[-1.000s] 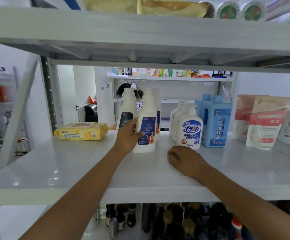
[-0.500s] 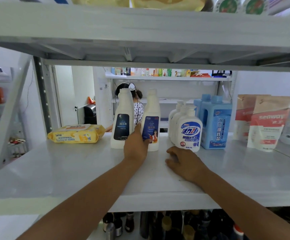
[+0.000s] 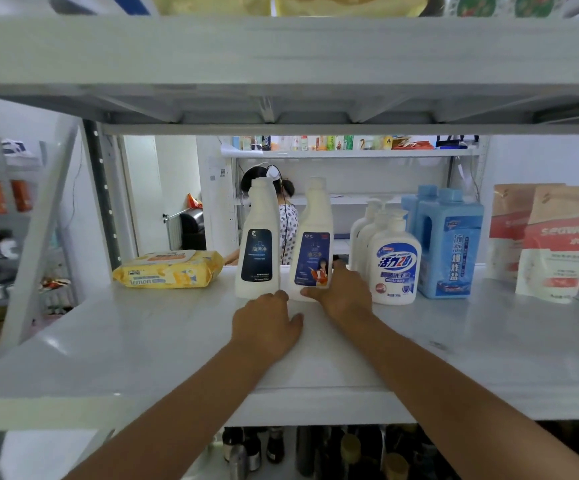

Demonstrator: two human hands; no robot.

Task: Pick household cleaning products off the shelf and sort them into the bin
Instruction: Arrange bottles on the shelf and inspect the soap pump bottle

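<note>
Right hand [image 3: 343, 296] clamped low on the blue-label bottle [image 3: 314, 237]: thumb [image 3: 310, 291] across the front near the base, fingers [image 3: 339, 266] wrapped round its right side. Bottle is near upright, base at shelf [image 3: 142, 334] level; can't tell if it's lifted off yet.

Left hand [image 3: 267, 327] is palm down on the shelf, fingers relaxed, holding nothing. Its knuckles sit just in front of the dark-label bottle [image 3: 258, 244]; can't tell if they touch it.

Layout: the two spray-type bottles stand side by side, close together. Pump bottle [image 3: 395, 265] is just right of my grip, with more of the same behind it. Jug [image 3: 450, 244] beyond that, pouches [image 3: 558, 244] far right, wipes [image 3: 168, 270] well off to the left.

Step, as I read it: pick phase, grip made on one bottle, lift and transfer not done. Bin isn't in view.

Next move needs:
- lift straight up a little, then pull toward me. Upper shelf is close above the caps, so not much headroom.
- grip is low on a tall bottle, so it may tip. Regrip higher or steady it with the left.
- keep my knuckles off the pump bottle on the way out; the gap is tight.
- left hand is free and placed to take the dark-label bottle in the same trip.
- locate the bin before turning away.
</note>
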